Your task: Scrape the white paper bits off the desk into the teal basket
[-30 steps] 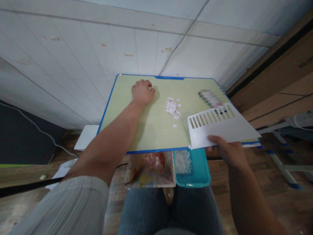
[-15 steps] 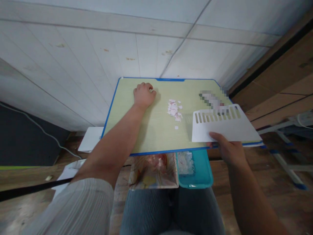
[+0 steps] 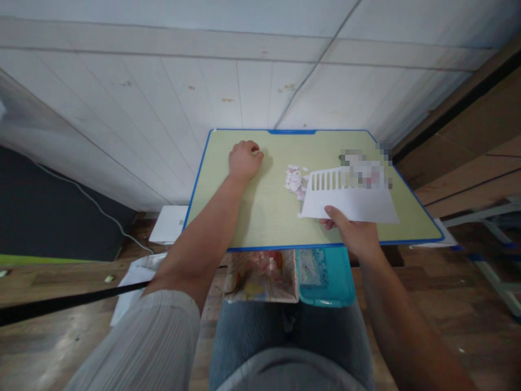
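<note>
My right hand (image 3: 356, 233) grips a white sheet with a row of slots (image 3: 350, 203) by its near edge, thumb on top. The sheet is held over the right half of a pale yellow folding table (image 3: 264, 217) with a blue rim. Its left edge is close to a small heap of pale pinkish-white paper-like scraps (image 3: 293, 179) and hides some of them. On the table's far left part rests my left hand (image 3: 245, 162), closed with curled fingers. Whatever those fingers may hold is hidden. Behind the sheet lies a pixelated item (image 3: 366, 165), partly covered.
Below the near table edge, by my lap, are a patterned box (image 3: 260, 296) with mixed contents and a turquoise tray (image 3: 331, 296) holding whitish material. A white panelled wall (image 3: 252, 92) stands behind the table. Brown boards (image 3: 480, 130) rise at the right.
My right hand has brought the slotted sheet left and slightly away from me, up to the scraps. My left hand stays in place on the table. The view has shifted slightly.
</note>
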Available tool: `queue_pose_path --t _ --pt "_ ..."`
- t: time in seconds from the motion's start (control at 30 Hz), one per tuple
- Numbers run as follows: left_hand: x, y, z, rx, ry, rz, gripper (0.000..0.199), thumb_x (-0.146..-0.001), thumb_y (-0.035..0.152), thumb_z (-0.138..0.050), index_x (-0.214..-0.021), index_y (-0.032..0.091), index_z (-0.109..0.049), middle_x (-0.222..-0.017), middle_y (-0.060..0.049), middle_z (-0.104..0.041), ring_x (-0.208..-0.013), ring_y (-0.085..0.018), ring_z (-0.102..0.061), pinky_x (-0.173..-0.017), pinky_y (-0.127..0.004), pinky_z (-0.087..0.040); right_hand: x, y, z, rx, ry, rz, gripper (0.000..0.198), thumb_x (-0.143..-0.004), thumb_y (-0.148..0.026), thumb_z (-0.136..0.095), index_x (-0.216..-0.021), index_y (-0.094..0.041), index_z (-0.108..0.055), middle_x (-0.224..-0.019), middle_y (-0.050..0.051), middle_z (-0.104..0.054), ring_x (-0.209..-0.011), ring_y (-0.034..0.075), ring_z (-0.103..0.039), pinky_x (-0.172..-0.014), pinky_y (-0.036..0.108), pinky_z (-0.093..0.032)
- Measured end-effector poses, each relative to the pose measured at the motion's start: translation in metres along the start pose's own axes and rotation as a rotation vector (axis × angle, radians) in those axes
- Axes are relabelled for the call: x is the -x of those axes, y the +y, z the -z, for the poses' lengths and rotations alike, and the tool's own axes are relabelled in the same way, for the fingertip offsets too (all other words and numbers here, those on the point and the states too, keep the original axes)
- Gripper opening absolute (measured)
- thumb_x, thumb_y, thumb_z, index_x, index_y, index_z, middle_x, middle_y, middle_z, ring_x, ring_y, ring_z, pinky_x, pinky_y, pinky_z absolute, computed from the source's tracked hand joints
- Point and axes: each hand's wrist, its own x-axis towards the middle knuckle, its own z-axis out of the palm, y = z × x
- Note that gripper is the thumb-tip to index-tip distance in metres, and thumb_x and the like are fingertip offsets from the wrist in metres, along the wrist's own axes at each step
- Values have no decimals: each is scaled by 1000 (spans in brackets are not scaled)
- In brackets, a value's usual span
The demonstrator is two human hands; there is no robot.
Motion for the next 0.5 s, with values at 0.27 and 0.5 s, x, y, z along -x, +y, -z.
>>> queue_pose_path --t 0.27,0.5 --pt "72 -58 57 -170 -69 42 44 -107 38 -69 -146 22 -80 -168 -18 -77 -163 -41 -65 -140 -56 -47 22 5 22 -92 -85 -38 61 -82 -80 -94 -58 -33 -63 -57 5 -72 -56 26 -68 -62 41 -68" --pt "106 -78 66 -245 -45 13 47 -113 44 -59 -150 19 -74 -166 -21 -76 -160 -41 -66 -138 -54 -50 16 8 20 -256 -18 -78 37 -74 -57 -91 -68 -32 -65 -57 2 -71 -53 25 -65 -54 40 -60"
